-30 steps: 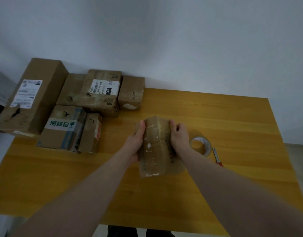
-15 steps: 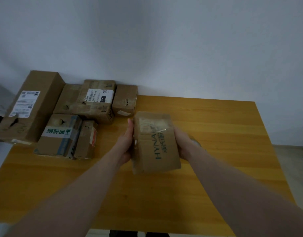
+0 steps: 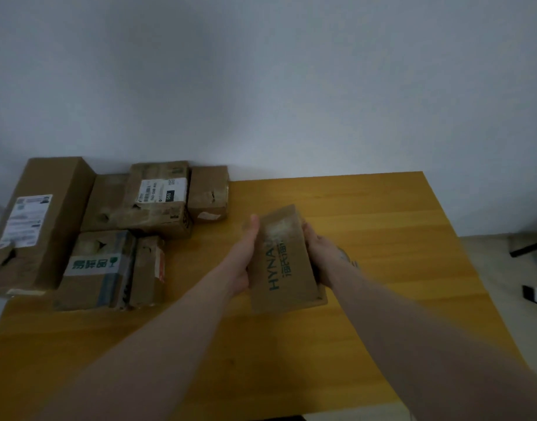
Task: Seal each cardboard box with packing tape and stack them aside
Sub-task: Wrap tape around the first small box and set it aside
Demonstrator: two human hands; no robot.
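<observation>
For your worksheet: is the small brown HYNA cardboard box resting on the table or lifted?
Cannot tell; both hands grip the small brown HYNA cardboard box.

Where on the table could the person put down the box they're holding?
Bare wood lies on the table right of the held box, up to the far and right edges, and on the near strip below the arms. The far left corner is crowded with boxes. Both hands, left hand and right hand, grip the box.
</observation>
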